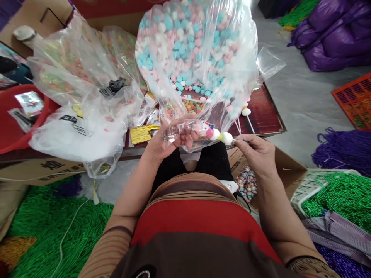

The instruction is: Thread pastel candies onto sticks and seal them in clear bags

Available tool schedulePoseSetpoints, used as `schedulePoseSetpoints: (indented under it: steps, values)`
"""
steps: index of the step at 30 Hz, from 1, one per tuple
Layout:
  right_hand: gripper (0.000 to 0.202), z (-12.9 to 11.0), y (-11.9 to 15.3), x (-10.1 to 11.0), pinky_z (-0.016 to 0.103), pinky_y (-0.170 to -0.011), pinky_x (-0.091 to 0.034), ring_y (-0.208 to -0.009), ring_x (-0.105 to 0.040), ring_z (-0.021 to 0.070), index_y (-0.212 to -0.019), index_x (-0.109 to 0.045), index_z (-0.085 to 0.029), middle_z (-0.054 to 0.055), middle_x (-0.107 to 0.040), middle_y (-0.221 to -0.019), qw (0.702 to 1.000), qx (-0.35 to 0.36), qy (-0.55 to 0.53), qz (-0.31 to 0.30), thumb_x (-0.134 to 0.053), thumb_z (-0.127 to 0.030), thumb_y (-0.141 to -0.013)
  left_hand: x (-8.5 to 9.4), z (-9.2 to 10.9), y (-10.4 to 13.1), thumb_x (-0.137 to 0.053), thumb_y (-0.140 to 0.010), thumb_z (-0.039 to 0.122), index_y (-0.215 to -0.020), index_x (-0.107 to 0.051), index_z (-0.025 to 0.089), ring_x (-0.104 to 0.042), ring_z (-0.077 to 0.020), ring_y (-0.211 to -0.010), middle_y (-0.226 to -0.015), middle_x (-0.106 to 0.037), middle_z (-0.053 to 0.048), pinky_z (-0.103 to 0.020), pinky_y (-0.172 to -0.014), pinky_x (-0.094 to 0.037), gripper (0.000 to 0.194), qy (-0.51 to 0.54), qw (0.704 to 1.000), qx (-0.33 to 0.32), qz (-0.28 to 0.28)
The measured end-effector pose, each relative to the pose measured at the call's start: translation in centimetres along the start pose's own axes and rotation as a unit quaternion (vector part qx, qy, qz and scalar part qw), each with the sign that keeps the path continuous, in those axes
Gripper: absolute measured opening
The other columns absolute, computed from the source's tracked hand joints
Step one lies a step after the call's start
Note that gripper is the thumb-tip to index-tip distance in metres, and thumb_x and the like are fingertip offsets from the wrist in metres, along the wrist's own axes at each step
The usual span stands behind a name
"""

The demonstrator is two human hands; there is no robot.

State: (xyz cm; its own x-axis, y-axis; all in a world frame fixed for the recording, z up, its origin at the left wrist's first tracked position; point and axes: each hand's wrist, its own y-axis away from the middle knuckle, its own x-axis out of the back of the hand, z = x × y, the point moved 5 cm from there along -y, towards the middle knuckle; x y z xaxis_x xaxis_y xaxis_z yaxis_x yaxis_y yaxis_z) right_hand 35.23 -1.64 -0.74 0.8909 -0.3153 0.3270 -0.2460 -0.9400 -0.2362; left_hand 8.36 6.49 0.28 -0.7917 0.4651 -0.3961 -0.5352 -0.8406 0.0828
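My left hand (168, 138) is closed around a clear printed wrapper (174, 132) just in front of the table edge. Partly inside that wrapper is a marshmallow stick (214, 134), with pink, white and yellow-green pieces lying sideways. At its right end, below a white marshmallow, my right hand (257, 152) pinches the thin stick between thumb and fingers. Behind both hands sits a large clear bag of pink, blue and white marshmallows (191, 50). Colourful ring-shaped pieces (193, 106) lie at its mouth. Gold twist ties (140, 134) are left of my left hand.
More marshmallow sticks (246, 112) rest at the table's right side. Bags of coloured rings (63, 65), a white bag (72, 135) and a red basin (14, 135) crowd the left. A cardboard box (285, 166) holding finished-looking sticks stands below right, beside a white crate (298, 193).
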Motion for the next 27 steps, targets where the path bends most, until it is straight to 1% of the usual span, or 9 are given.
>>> schedulePoseSetpoints:
  steps: [2, 5, 8, 11, 17, 19, 22, 25, 27]
  values:
    - [0.016, 0.3, 0.2, -0.2, 0.029, -0.065, -0.052, -0.065, -0.063, 0.0145, -0.081, -0.076, -0.025, -0.001, -0.074, -0.075, 1.0, -0.001, -0.008, 0.023, -0.078, -0.041, -0.081, -0.2, -0.2, -0.1, -0.058, -0.063, 0.095, -0.089, -0.075, 0.021, -0.063, -0.0193, -0.061, -0.078, -0.07, -0.009, -0.035, -0.058, -0.053, 0.081, 0.015, 1.0, -0.011, -0.001]
    - [0.018, 0.6, 0.5, -0.7, 0.031, -0.065, -0.053, -0.067, -0.064, 0.0161, -0.083, -0.077, -0.025, 0.0, -0.076, -0.077, 0.999, -0.008, -0.019, 0.038, -0.078, -0.043, -0.081, -1.1, -0.2, -0.4, -0.082, -0.051, 0.082, -0.089, -0.073, 0.023, -0.062, -0.0165, -0.059, -0.074, -0.07, -0.004, -0.035, -0.061, -0.053, 0.07, 0.036, 0.999, -0.036, -0.007]
    - [0.018, 0.4, 0.8, -1.3, 0.031, -0.066, -0.053, -0.068, -0.065, 0.0163, -0.084, -0.078, -0.026, 0.0, -0.077, -0.079, 0.999, -0.001, -0.027, 0.036, -0.079, -0.043, -0.081, -2.3, 0.2, -0.8, -0.09, -0.059, 0.065, -0.086, -0.072, 0.022, -0.053, -0.0102, -0.048, -0.054, -0.056, 0.004, -0.029, -0.057, -0.049, 0.054, 0.062, 0.996, -0.063, 0.017]
    - [0.019, 0.5, 1.5, -2.4, 0.03, -0.065, -0.052, -0.068, -0.065, 0.0155, -0.085, -0.077, -0.026, 0.0, -0.077, -0.081, 0.998, -0.006, -0.032, 0.051, -0.08, -0.043, -0.081, -3.4, 0.3, -1.3, -0.09, -0.062, 0.06, -0.078, -0.071, 0.02, -0.037, -0.0049, -0.037, -0.042, -0.041, 0.01, -0.025, -0.046, -0.04, 0.048, 0.07, 0.992, -0.079, 0.075]
    - [0.031, 1.1, 3.2, -6.5, 0.025, -0.05, -0.041, -0.051, -0.047, 0.0094, -0.085, -0.071, -0.023, -0.003, -0.066, -0.067, 0.982, -0.094, -0.158, 0.051, -0.074, -0.053, -0.085, -4.1, -1.2, -1.0, -0.086, -0.07, 0.06, -0.078, -0.071, 0.02, -0.031, -0.0027, -0.036, -0.048, -0.05, 0.008, -0.023, -0.04, -0.03, 0.043, 0.015, 0.992, -0.082, 0.089]
    - [0.033, 0.9, 3.3, -7.6, 0.024, -0.048, -0.037, -0.048, -0.043, 0.0081, -0.085, -0.069, -0.023, -0.004, -0.063, -0.063, 0.967, -0.115, -0.224, 0.028, -0.074, -0.055, -0.084, -3.5, -1.2, -0.5, -0.085, -0.072, 0.058, -0.081, -0.073, 0.02, -0.041, -0.0044, -0.043, -0.054, -0.054, 0.006, -0.023, -0.047, -0.038, 0.041, -0.022, 0.994, -0.081, 0.073]
    - [0.034, 0.5, 3.2, -8.2, 0.024, -0.048, -0.037, -0.047, -0.042, 0.0077, -0.085, -0.069, -0.023, -0.005, -0.06, -0.059, 0.951, -0.123, -0.285, 0.005, -0.076, -0.055, -0.083, -2.4, 0.1, 0.1, -0.092, -0.06, 0.058, -0.088, -0.075, 0.022, -0.063, -0.0116, -0.07, -0.074, -0.067, 0.001, -0.026, -0.071, -0.053, 0.048, -0.062, 0.99, -0.107, 0.061]
    - [0.033, 0.5, 3.2, -8.3, 0.024, -0.048, -0.037, -0.048, -0.042, 0.0077, -0.087, -0.069, -0.023, -0.004, -0.063, -0.063, 0.953, -0.131, -0.271, -0.015, -0.077, -0.055, -0.082, -2.5, 1.8, 0.2, -0.084, -0.062, 0.071, -0.105, -0.072, 0.027, -0.07, -0.0203, -0.099, -0.107, -0.074, -0.004, -0.033, -0.087, -0.056, 0.062, 0.017, 0.986, -0.146, 0.074]
    - [0.032, 0.5, 3.5, -8.6, 0.025, -0.05, -0.039, -0.05, -0.045, 0.008, -0.09, -0.07, -0.023, -0.004, -0.065, -0.067, 0.959, -0.134, -0.248, -0.032, -0.076, -0.053, -0.083, -3.3, 2.3, 0.1, -0.078, -0.071, 0.071, -0.106, -0.07, 0.028, -0.07, -0.0222, -0.105, -0.107, -0.073, -0.005, -0.035, -0.087, -0.057, 0.057, 0.06, 0.983, -0.151, 0.091]
